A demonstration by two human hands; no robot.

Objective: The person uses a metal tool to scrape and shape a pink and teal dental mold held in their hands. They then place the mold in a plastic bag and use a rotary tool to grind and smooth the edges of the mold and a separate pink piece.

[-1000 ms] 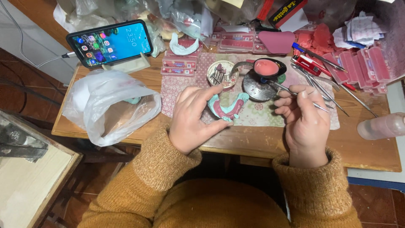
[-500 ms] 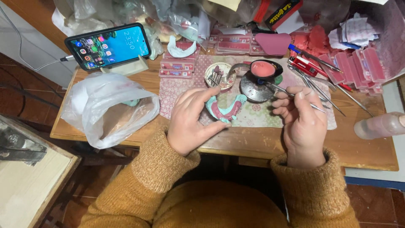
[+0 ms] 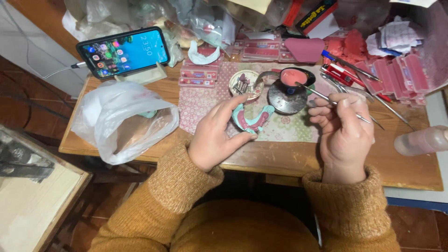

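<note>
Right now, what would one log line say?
left hand: holds teal-pink dental cast | right hand: holds metal tool, tip at pink wax dish

Worn wooden table [image 3: 354, 161], crinkled plastic bag [image 3: 116, 116]

Dental workshop: jaw cast [image 3: 252, 119], wax dish [image 3: 294, 77] (cluttered bench [image 3: 289, 161]).

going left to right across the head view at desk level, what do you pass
white plastic bag → left hand holding a teal and pink dental cast → right hand with a thin metal tool → pale cylinder at the right edge
</note>
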